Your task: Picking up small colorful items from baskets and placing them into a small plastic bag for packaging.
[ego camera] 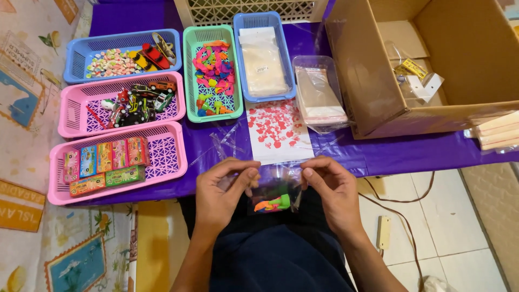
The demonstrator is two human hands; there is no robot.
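You hold a small clear plastic bag [275, 196] over your lap, just off the near edge of the bench [378, 151]. Your left hand [220, 192] pinches the bag's upper left corner between thumb and forefinger; your right hand [331, 192] pinches the upper right corner the same way. Both grips are pressed together on the film, and the mouth appears stretched taut between them, which would keep the contents low in the bag. Inside sit small bright toys [272, 204], green, orange and pink, of hard moulded shape; I cannot tell their exact kind.

The bench carries a smooth purple cloth. At its left side stand three rigid lattice-walled plastic baskets: a pink basket [170, 157] at the near edge with flat printed cardboard boxes laid in rows, a second pink basket [73, 116] behind it with glossy toy cars, and a blue basket [81, 51] at the far left corner with pale pastel beads and a few larger toys. Toward the middle, a green basket [190, 75] holds soft-coloured small plastic pieces, and a narrow blue basket [286, 48] holds a stack of cloudy film bags. A white sheet printed with red shapes [277, 130] lies flat directly ahead of your hands. A clear tub [319, 92] of flat packets stands beside an open corrugated cardboard box [367, 65] at the right side.
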